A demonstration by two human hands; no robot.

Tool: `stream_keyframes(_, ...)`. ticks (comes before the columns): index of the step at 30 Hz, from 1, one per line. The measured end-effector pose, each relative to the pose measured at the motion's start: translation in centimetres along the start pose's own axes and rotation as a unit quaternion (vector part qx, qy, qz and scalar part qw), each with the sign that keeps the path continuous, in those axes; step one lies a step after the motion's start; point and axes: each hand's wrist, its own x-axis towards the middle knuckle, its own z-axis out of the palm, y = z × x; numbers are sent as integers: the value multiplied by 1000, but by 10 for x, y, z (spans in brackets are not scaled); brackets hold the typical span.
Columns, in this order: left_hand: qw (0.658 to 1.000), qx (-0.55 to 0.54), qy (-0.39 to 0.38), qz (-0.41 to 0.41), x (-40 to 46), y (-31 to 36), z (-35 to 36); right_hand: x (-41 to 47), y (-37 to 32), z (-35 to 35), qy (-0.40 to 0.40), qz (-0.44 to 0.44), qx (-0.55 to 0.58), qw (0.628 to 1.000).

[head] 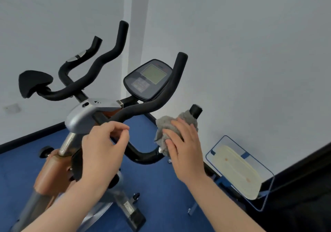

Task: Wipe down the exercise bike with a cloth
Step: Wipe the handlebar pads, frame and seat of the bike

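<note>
Blue floor below, right hand (184, 149) presses cloth (166, 129) around handlebar (143, 155); left hand (102, 147) hovers loosely curled, empty.

We saw the black-handled exercise bike (100, 110) upright on blue floor, a crumpled grey cloth (165, 126) wrapped around its right handlebar.
</note>
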Motion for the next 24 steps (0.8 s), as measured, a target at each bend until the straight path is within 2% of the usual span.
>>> stream_keyframes(1, 999, -13, -32, 5, -1, 7, 6, -8, -10, 9, 0, 5, 6, 1000)
stream_keyframes(5, 986, -30, -161, -26, -2, 22, 28, 0, 16, -2, -36, -170, -67, 983)
stream_keyframes(8, 984, -20, -175, -39, 4, 28, 41, 34, 49, -25, 13, -181, -147, 972)
stream_keyframes(13, 979, -65, -166, -102, 3, 42, 74, 38, 40, -8, 51, -134, -121, 982)
stream_keyframes(14, 979, -37, -166, -108, 0, 42, 80, 45, 46, -12, 54, -137, -129, 981)
stream_keyframes(16, 983, 83, -149, -72, -5, 39, 89, 66, 55, -23, 60, -114, -125, 984)
stream_keyframes(17, 983, 119, -130, -52, -8, 37, 91, 76, 55, -28, 53, -75, -98, 991)
stream_keyframes(20, 984, 138, -102, -38, -11, 34, 96, 81, 50, -28, 19, 37, 9, 999)
stream_keyframes(22, 983, 159, -91, -31, -12, 36, 98, 71, 44, -16, 55, 81, 72, 993)
stream_keyframes(24, 980, 179, -83, -24, -12, 36, 99, 66, 33, -6, 110, 133, 167, 971)
